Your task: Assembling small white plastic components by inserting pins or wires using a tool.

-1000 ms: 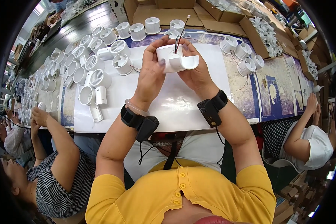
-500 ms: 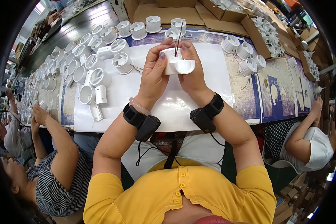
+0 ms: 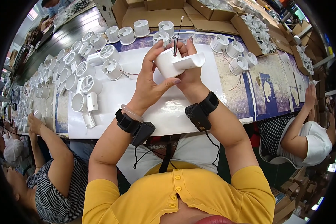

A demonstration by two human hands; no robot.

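Between my hands, above the white work sheet, is a white plastic fan housing (image 3: 166,63) with a trough-shaped arm (image 3: 190,62) sticking out to the right. Dark and red wires (image 3: 178,39) rise from its top and end in a small pale plug. My left hand (image 3: 147,78) is wrapped round the housing's left side, its thumb along the lower edge. Behind and below the housing, my right hand (image 3: 192,76) grips it, its palm partly hidden by the arm piece. Closest on the table is a round housing with fan blades (image 3: 111,69), its wires trailing right.
Grilled round housings (image 3: 90,85) and half-shell covers (image 3: 92,101) crowd the left of the table (image 3: 138,125). Fan units (image 3: 235,49) stand at the right, others at the back. Cardboard boxes (image 3: 246,35) holding white parts line the far side. Co-workers sit on both sides.
The housing has turned and tilted, so its arm now points right instead of toward me. My left thumb has moved from its top to its lower edge. The view has shifted slightly.
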